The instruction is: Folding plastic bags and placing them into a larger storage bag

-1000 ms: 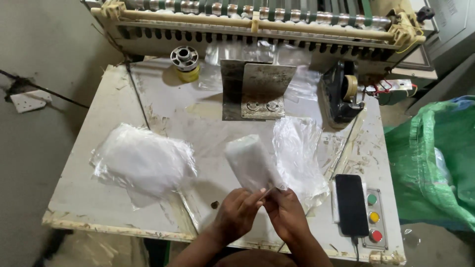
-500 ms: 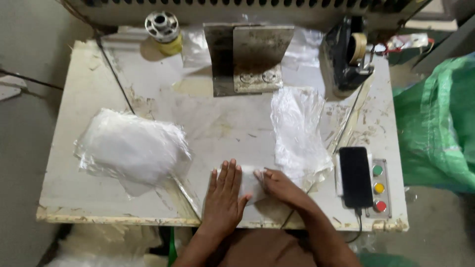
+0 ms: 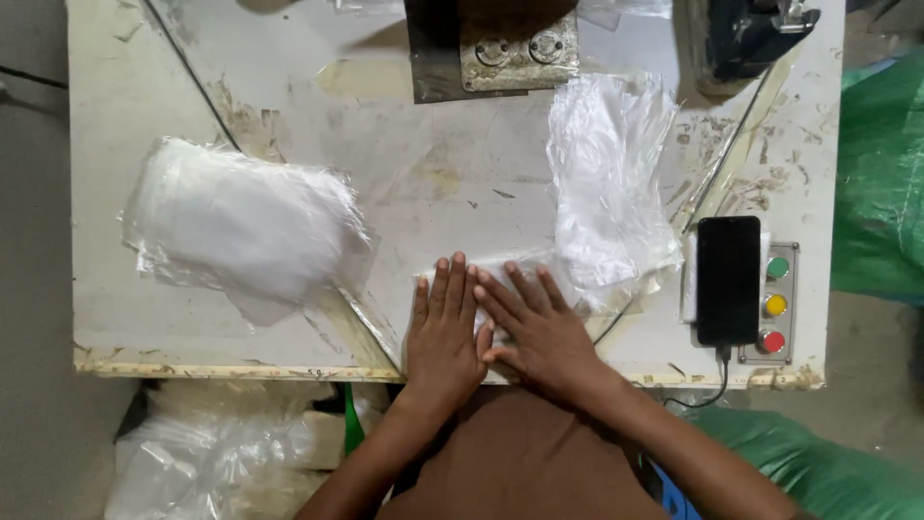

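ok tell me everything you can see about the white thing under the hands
The white packet looks like a soft, flat item in clear plastic film. It lies flat near the front edge of the worn white table, mostly hidden. The left hand and right hand lie palm down on it, side by side, fingers spread. Only its top edge and corners show beyond the fingertips. Its right end meets the loose clear bags; whether they overlap is unclear.

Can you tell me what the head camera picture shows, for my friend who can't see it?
The left hand and right hand press flat on a small clear plastic bag near the worn white table's front edge. Bag piles lie either side.
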